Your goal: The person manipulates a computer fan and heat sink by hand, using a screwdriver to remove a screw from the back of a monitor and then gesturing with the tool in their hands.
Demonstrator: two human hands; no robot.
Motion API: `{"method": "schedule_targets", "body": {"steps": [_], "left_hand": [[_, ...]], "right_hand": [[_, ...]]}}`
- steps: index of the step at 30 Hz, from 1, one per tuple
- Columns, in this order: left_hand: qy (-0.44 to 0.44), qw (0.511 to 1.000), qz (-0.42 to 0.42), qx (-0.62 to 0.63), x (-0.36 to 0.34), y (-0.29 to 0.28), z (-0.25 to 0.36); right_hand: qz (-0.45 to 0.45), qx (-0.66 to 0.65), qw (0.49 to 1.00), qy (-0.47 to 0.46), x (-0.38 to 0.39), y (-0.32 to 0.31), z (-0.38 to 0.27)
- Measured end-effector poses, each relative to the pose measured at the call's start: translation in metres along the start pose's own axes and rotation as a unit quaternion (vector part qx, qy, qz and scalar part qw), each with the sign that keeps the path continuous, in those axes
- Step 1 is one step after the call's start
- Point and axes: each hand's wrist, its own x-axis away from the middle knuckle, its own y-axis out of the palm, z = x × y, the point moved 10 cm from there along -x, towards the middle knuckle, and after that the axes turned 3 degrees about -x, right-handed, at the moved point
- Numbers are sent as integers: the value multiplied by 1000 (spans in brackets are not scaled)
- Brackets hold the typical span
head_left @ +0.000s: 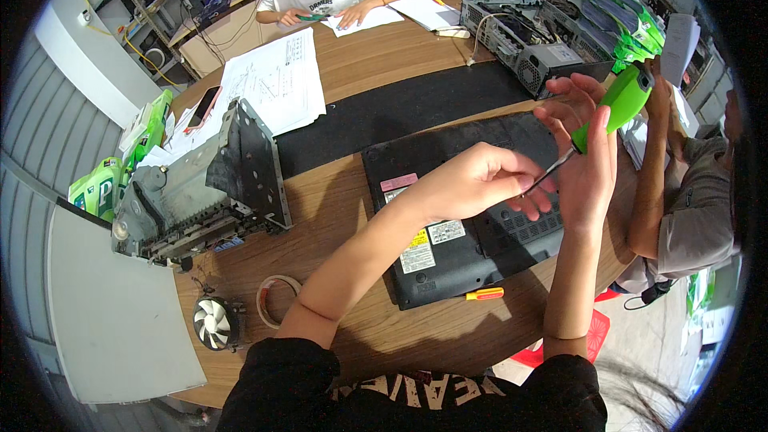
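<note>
Left hand, from my head view: my left hand [484, 180] holds the steel shaft of the green-handled screwdriver [628, 98] near its tip, narrow, probably to steady it.
Right hand: my right hand [582, 140] has loose, spread fingers around the handle; I can't tell how firmly it grips.
Screwdriver: slanted in the air above the laptop's right side, handle high.
Laptop: the black laptop [488, 246] lies underside up, likely so its base faces me.
Yellow-handled driver: the small driver [485, 294] lies by the laptop's near edge, within easy reach.
Left room: bare wood [324, 208] separates the laptop from the metal chassis [204, 180]; the tape roll [262, 304] and fan [214, 322] sit nearer me.
Right limit: the table edge and a seated person [700, 208] narrow elbow room.
Far limit: the opened computer case [552, 40].
</note>
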Motion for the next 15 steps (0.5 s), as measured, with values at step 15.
{"method": "schedule_targets", "body": {"steps": [15], "left_hand": [[14,997,70,7,1,-11,1]], "right_hand": [[-61,56,997,-8,9,17,-3]]}}
